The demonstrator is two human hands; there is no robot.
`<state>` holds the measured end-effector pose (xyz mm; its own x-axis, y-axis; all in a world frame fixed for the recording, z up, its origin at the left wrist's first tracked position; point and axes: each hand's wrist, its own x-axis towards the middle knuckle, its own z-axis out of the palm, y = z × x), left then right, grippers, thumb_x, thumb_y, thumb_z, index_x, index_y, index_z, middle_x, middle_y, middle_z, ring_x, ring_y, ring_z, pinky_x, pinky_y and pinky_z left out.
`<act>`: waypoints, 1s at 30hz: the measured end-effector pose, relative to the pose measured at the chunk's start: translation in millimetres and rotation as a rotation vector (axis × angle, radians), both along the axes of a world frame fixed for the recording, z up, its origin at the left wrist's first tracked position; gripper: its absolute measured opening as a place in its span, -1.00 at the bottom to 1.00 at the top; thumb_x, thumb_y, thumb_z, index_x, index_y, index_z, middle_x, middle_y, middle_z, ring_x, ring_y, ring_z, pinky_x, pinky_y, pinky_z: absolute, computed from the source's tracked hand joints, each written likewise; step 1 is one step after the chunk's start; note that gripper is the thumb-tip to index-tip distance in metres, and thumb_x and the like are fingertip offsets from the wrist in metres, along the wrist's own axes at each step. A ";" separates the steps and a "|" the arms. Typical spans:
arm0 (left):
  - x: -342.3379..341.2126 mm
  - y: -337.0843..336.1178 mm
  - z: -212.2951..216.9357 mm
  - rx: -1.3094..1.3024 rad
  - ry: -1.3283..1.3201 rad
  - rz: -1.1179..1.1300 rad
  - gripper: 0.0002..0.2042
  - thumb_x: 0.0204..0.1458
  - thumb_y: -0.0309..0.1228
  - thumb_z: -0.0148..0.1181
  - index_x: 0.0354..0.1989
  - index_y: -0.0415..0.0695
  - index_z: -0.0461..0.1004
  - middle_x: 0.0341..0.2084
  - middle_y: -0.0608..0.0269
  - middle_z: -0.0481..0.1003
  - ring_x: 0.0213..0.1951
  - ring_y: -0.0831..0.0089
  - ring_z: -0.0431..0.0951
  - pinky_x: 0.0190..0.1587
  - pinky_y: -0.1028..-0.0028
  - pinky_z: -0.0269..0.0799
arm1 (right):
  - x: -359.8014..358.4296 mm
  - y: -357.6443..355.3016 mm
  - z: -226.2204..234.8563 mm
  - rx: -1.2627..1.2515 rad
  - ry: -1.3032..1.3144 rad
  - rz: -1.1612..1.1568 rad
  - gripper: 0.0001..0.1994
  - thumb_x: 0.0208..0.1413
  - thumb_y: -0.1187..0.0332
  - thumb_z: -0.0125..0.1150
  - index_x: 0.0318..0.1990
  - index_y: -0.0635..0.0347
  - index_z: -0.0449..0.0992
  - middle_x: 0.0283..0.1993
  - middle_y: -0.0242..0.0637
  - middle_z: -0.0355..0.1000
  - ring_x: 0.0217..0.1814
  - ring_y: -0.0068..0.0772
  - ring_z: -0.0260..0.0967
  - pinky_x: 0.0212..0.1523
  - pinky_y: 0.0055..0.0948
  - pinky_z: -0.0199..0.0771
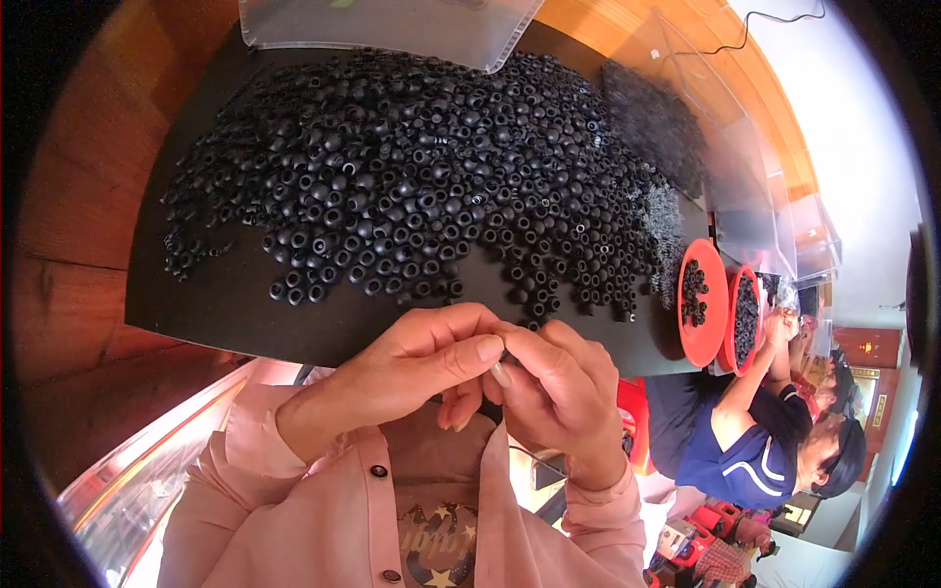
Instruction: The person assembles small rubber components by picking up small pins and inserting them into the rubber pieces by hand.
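My left hand (417, 361) and my right hand (561, 392) meet in front of my chest, at the near edge of the black tabletop (235, 318). Thumbs and fingertips are pinched together. Only a tiny dark bit shows between them, and the fingers hide the rest, so its kind cannot be made out. Just beyond my hands spreads a big heap of small black, round, hollow caps (392, 167), many with their open ends up. A few loose caps (534, 309) lie closest to my fingertips.
Two red bowls hold small black parts: one (718, 338) at the table's right edge, another (730, 358) behind it. A clear plastic bin (382, 29) stands at the far side. Finer dark pieces (657, 216) lie at the heap's right. A co-worker (745, 431) sits to the right.
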<state>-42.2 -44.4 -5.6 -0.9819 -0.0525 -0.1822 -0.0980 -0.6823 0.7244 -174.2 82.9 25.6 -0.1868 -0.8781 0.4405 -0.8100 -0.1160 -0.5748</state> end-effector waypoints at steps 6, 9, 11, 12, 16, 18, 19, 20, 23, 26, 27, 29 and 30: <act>0.1 2.9 -8.4 -0.028 0.027 0.051 -0.77 0.28 -0.29 -0.10 -0.20 -0.22 0.37 -0.53 0.32 0.43 -0.62 0.69 0.35 -0.59 0.67 0.24 | -47.7 -7.6 9.9 0.202 -0.148 0.010 -0.75 -0.02 0.55 0.22 -0.12 0.28 0.49 -0.45 -0.27 0.32 -0.50 -0.44 0.27 -0.49 -0.47 0.28; 2.1 8.3 -10.7 -0.206 0.022 0.131 -0.78 0.27 -0.30 -0.11 -0.23 -0.21 0.36 -0.55 0.33 0.41 -0.64 0.70 0.33 -0.61 0.67 0.21 | -66.2 -21.8 -8.8 0.206 -0.014 -0.073 -0.78 0.04 0.51 0.21 -0.13 0.25 0.49 -0.40 -0.26 0.31 -0.50 -0.40 0.26 -0.49 -0.45 0.28; 1.8 10.4 -9.4 -0.227 0.020 0.165 -0.79 0.27 -0.32 -0.11 -0.24 -0.21 0.36 -0.56 0.34 0.41 -0.66 0.71 0.30 -0.63 0.66 0.19 | -67.9 -33.8 -9.2 0.213 0.040 -0.050 -0.80 0.05 0.51 0.20 -0.13 0.24 0.49 -0.39 -0.25 0.30 -0.50 -0.36 0.26 -0.48 -0.44 0.28; 1.6 9.8 -9.2 -0.228 0.017 0.168 -0.79 0.27 -0.32 -0.11 -0.24 -0.21 0.36 -0.56 0.34 0.41 -0.66 0.71 0.30 -0.63 0.66 0.19 | -67.7 -40.9 -10.5 0.220 0.090 -0.020 -0.81 0.07 0.50 0.20 -0.13 0.24 0.48 -0.39 -0.24 0.30 -0.50 -0.33 0.26 -0.48 -0.44 0.28; 0.8 8.2 -8.9 -0.297 0.017 0.141 -0.75 0.27 -0.25 -0.10 -0.22 -0.20 0.37 -0.52 0.32 0.43 -0.62 0.68 0.35 -0.60 0.66 0.23 | -64.1 -62.0 -10.7 0.347 0.232 -0.036 -0.79 0.03 0.38 0.21 -0.18 0.20 0.45 -0.30 -0.13 0.34 -0.38 0.02 0.40 -0.40 -0.17 0.43; 1.0 8.1 -8.7 -0.317 0.022 0.141 -0.75 0.26 -0.25 -0.10 -0.22 -0.20 0.37 -0.52 0.32 0.42 -0.62 0.68 0.35 -0.59 0.66 0.23 | -69.4 -64.0 -12.3 0.379 0.274 -0.060 -0.80 0.02 0.38 0.21 -0.19 0.19 0.45 -0.28 -0.15 0.33 -0.36 0.03 0.41 -0.38 -0.15 0.46; 1.1 8.1 -8.3 -0.327 0.028 0.141 -0.75 0.26 -0.25 -0.10 -0.23 -0.21 0.37 -0.52 0.32 0.43 -0.62 0.68 0.35 -0.59 0.66 0.22 | -74.0 -62.8 -11.8 0.353 0.274 -0.062 -0.80 0.01 0.43 0.22 -0.18 0.19 0.46 -0.29 -0.16 0.32 -0.37 -0.01 0.40 -0.39 -0.19 0.42; 1.0 8.2 -8.1 -0.336 0.034 0.140 -0.74 0.26 -0.24 -0.09 -0.24 -0.21 0.38 -0.52 0.32 0.43 -0.62 0.68 0.35 -0.59 0.66 0.22 | -77.7 -61.4 -11.3 0.327 0.273 -0.065 -0.78 0.00 0.48 0.22 -0.16 0.19 0.46 -0.31 -0.16 0.31 -0.38 -0.05 0.38 -0.39 -0.23 0.37; 1.6 9.1 -8.8 -0.331 0.032 0.186 -0.80 0.25 -0.36 -0.09 -0.27 -0.24 0.37 -0.58 0.33 0.42 -0.66 0.71 0.32 -0.61 0.66 0.20 | -83.1 -60.8 -9.3 0.344 0.292 -0.094 -0.80 0.00 0.49 0.22 -0.17 0.18 0.46 -0.30 -0.18 0.31 -0.38 -0.06 0.38 -0.39 -0.24 0.37; 0.6 8.9 -9.6 -0.345 0.049 0.178 -0.81 0.25 -0.36 -0.08 -0.27 -0.24 0.37 -0.58 0.33 0.42 -0.67 0.70 0.33 -0.61 0.65 0.20 | -85.6 -61.0 -8.2 0.331 0.286 -0.106 -0.82 0.01 0.50 0.20 -0.20 0.19 0.46 -0.33 -0.18 0.31 -0.38 -0.07 0.37 -0.39 -0.25 0.36; 0.5 8.3 -8.4 -0.343 0.046 0.178 -0.81 0.25 -0.36 -0.08 -0.27 -0.24 0.37 -0.58 0.33 0.42 -0.67 0.70 0.33 -0.61 0.65 0.20 | -84.7 -63.8 -8.4 0.305 0.240 -0.071 -0.84 0.02 0.51 0.19 -0.21 0.19 0.46 -0.34 -0.18 0.31 -0.38 -0.07 0.36 -0.38 -0.25 0.36; 0.6 7.0 -6.0 -0.352 0.027 0.147 -0.75 0.25 -0.27 -0.08 -0.25 -0.22 0.39 -0.53 0.32 0.43 -0.62 0.68 0.34 -0.58 0.64 0.22 | -81.3 -71.2 -8.9 0.280 0.192 -0.032 -0.86 0.02 0.51 0.18 -0.23 0.19 0.46 -0.34 -0.18 0.31 -0.38 -0.07 0.35 -0.38 -0.25 0.35; 0.6 6.7 -6.0 -0.351 0.024 0.149 -0.75 0.25 -0.27 -0.08 -0.25 -0.22 0.39 -0.53 0.32 0.43 -0.62 0.68 0.34 -0.58 0.64 0.22 | -78.1 -75.9 -10.3 0.299 0.186 -0.029 -0.88 0.03 0.51 0.17 -0.25 0.19 0.46 -0.35 -0.18 0.31 -0.37 -0.07 0.35 -0.37 -0.26 0.35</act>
<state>-41.6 -37.7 -11.7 -0.9624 -0.2506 -0.1052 0.0032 -0.3974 0.9177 -252.3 7.0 15.2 -0.1542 -0.9690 0.1932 -0.9044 0.0597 -0.4225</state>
